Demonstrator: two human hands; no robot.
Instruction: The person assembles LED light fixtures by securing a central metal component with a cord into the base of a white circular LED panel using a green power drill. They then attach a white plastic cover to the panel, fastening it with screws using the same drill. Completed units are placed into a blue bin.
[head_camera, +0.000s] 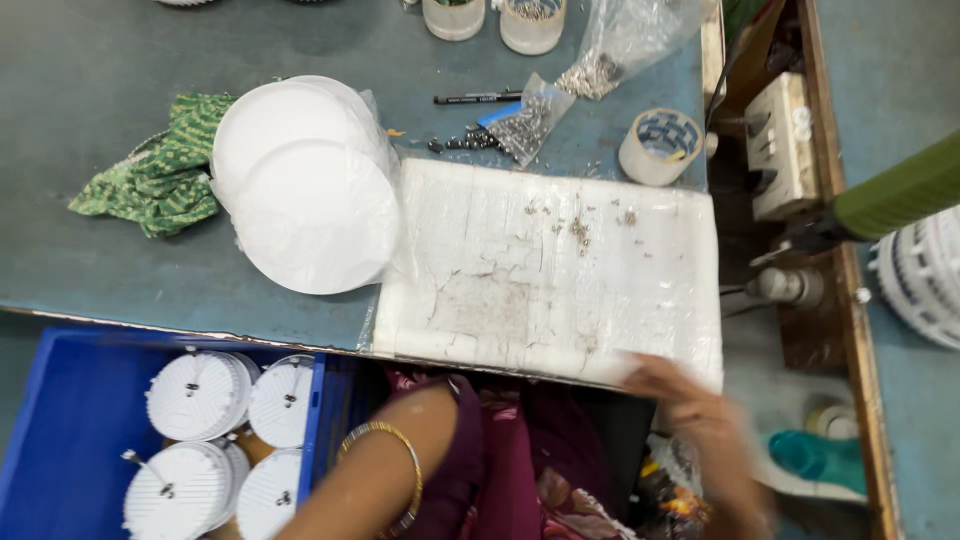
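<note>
Just above the right hand (700, 420) lies a white foam board (545, 270), wrapped in clear film, on the table (100, 200). This hand is blurred at the near edge of the board; I cannot tell whether it is open or closed, and it seems to hold nothing. The left hand is hidden low in the picture, only the forearm with a gold bangle (395, 470) shows, reaching toward the blue crate (60, 420). Inside the crate sit several round white ribbed housings (200, 395), so some pieces seem already gathered. Beyond the crate, on the table, a stack of white round discs (305, 190) waits untouched. The board looks cracked and worn, with small screws (580, 230) scattered on it, far from both hands.
</note>
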